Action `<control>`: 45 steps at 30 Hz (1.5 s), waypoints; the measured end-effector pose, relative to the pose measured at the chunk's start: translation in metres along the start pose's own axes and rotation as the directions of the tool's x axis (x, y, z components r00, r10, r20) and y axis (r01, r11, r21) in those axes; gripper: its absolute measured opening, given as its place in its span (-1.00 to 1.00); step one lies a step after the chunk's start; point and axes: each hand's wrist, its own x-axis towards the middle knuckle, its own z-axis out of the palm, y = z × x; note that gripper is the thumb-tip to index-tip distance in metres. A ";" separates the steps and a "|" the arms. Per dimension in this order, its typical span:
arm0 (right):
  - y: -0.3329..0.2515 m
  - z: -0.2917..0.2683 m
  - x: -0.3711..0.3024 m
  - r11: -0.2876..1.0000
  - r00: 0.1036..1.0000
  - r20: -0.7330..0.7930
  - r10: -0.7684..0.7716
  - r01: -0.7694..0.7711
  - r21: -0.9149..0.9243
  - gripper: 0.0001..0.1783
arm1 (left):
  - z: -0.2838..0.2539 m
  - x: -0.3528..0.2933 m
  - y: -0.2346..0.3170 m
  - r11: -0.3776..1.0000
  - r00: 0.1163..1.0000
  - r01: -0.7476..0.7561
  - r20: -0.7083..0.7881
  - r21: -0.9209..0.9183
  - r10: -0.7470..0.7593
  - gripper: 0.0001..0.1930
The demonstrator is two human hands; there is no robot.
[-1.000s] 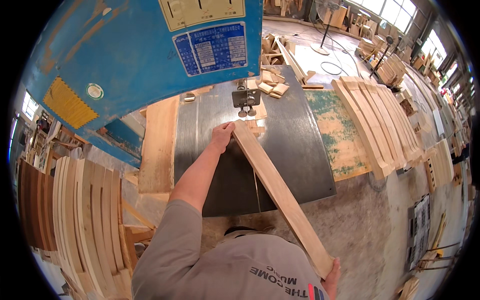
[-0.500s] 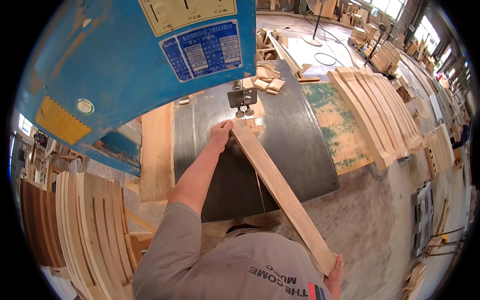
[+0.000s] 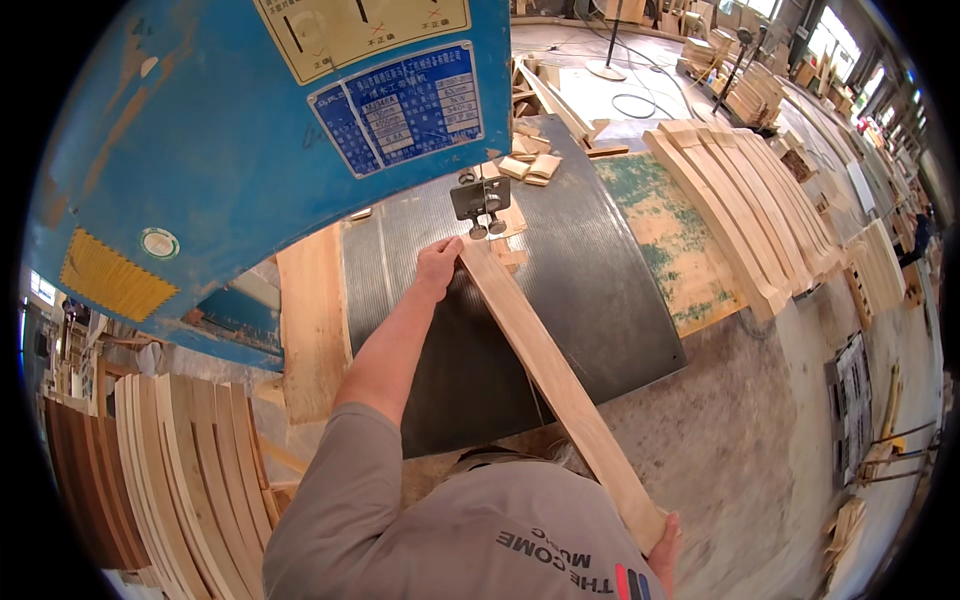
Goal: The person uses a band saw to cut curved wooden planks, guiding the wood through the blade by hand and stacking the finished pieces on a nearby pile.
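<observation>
A long pale wooden board [image 3: 560,385] slants over the black ribbed table [image 3: 610,320] of a blue band saw [image 3: 230,120]. My left hand [image 3: 438,266] is closed on its far end, close to the dark blade guide [image 3: 482,203]. At the near end, beside my body, my right hand [image 3: 665,545] grips the board, with part of that hand hidden by the wood. The near part of the board reaches past the table edge. Small wood offcuts [image 3: 530,163] lie behind the guide, and whether the board touches the blade is too small to tell.
On the right, a stack of curved pale boards [image 3: 740,210] rests beside a green-stained panel [image 3: 660,235]. More curved boards [image 3: 190,470] and dark ones [image 3: 90,480] stand at the lower left. A cable [image 3: 640,105] lies on the floor at the back.
The view has shifted slightly. Both hands keep their hold on the board, whose far end stays just in front of the blade guide.
</observation>
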 end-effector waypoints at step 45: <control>0.020 -0.012 -0.022 0.961 0.537 0.827 0.167 0.097 -0.257 0.06 | 0.108 -0.387 -0.070 0.724 0.941 -0.184 -0.092 0.665 0.325 0.03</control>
